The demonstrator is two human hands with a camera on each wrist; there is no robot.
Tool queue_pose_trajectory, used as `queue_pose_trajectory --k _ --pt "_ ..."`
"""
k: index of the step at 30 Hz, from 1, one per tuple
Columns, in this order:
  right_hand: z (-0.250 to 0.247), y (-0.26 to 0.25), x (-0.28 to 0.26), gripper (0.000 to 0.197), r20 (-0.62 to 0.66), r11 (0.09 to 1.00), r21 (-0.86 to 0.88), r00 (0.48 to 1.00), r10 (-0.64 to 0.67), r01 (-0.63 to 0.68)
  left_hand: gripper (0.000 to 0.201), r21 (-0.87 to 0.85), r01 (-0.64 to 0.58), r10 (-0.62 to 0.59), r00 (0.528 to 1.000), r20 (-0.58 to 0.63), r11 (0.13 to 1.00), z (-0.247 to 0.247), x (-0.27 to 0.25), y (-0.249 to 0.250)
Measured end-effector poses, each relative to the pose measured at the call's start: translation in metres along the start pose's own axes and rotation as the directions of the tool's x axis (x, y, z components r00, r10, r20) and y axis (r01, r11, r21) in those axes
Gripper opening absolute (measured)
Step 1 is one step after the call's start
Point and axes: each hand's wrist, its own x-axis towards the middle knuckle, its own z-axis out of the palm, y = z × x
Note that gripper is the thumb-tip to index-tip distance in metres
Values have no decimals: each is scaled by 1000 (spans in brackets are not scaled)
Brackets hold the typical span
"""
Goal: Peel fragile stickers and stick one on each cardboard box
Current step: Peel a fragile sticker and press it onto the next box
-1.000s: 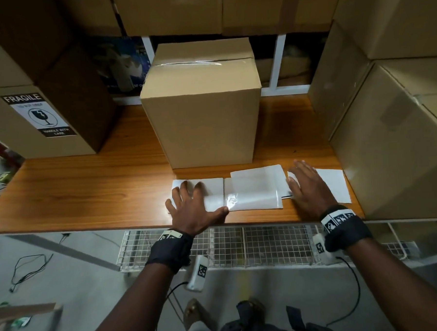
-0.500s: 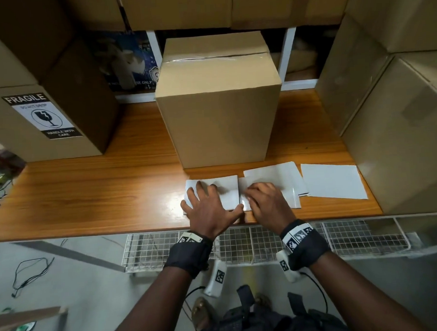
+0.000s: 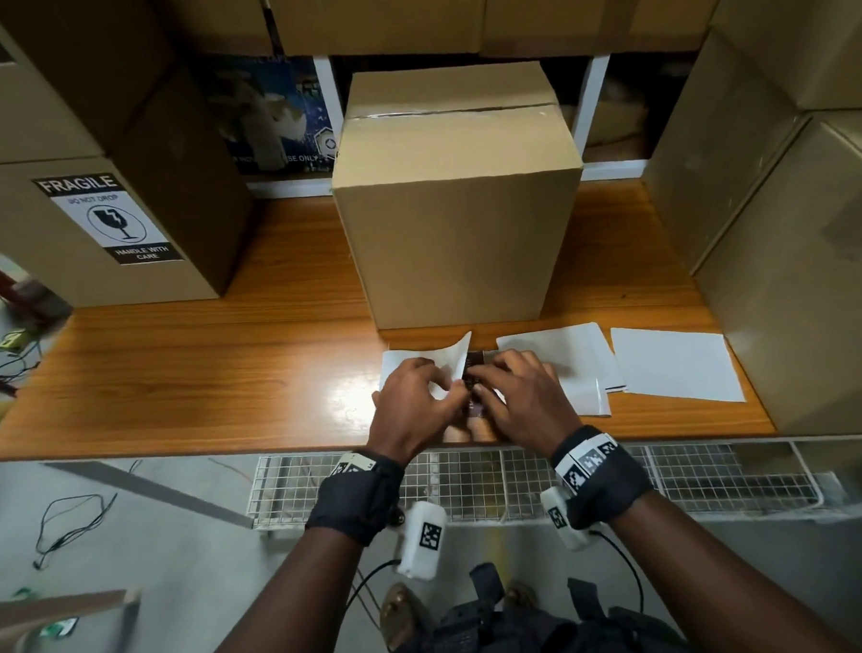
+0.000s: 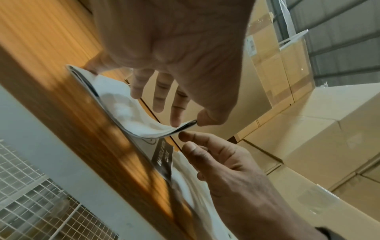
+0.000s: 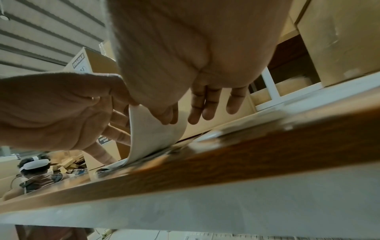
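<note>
While the left hand (image 3: 412, 397) pinches the raised corner of a white backing sheet (image 3: 453, 362) between thumb and forefinger and curls it up off the table (image 3: 212, 377), the right hand (image 3: 515, 396) lies just beside it with fingers loosely bent, its tips at the lifted edge; whether it grips anything I cannot tell, though the left wrist view shows its thumb and forefinger near the edge and apparently apart; under the curl a fragile sticker (image 4: 162, 160) shows its black band reading HANDLE WITH CARE, flat on the table near the front edge; more white sheets (image 3: 675, 363) lie to the right, some overlapping; the plain cardboard box (image 3: 458, 225) stands just behind the hands with no label on its near face, while the box on the left (image 3: 109, 218) already carries one; the peel seems barely begun, and the risks follow from that; if only the left pinch pulls, the whole sheet may lift or slide instead of separating; a sharp tug could tear the corner or crease the label; a freed adhesive face could fold onto itself or catch the neighbouring sheets; pressed on crooked, it would likely wrinkle on the box
</note>
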Motion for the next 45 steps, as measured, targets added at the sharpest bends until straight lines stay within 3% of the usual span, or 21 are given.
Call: queue_pose_trajectory --k 3,7,12,16,25,31,36,38,42,45 --pt "2 -10 7 28 31 999 -15 999 -33 34 24 -88 2 -7 999 -53 996 -9 -3 1" --pt "5 -29 22 26 106 996 -6 990 -93 94 39 -189 32 -51 994 -101 982 -17 -6 -5" --pt "6 -52 39 27 171 998 49 984 -41 33 23 -326 105 -182 960 -214 939 -26 -7 -20" --pt "9 -63 48 42 287 998 60 958 -6 -11 20 -495 151 -289 933 -216 856 -35 -8 -31" --pt "13 -71 60 55 444 993 -116 894 62 -12 23 -684 165 -411 886 -214 711 -65 -15 -54" --pt "17 -75 63 69 501 970 -241 860 96 31 23 -709 159 -462 848 -259 687 -90 -22 -86" --pt "18 -77 68 73 532 947 -310 840 103 81 24 -662 234 -527 801 -283 712 -103 -30 -119" --pt "17 -78 68 74 545 946 -310 833 99 90 30 -593 281 -523 804 -284 754 -107 -32 -131" --pt "15 -80 69 79 552 949 -300 829 87 100 31 -367 396 -499 830 -250 842 -111 -33 -139" --pt "13 -82 70 83 558 944 -310 825 85 112 32 -24 471 -452 830 -328 882 -115 -33 -137"
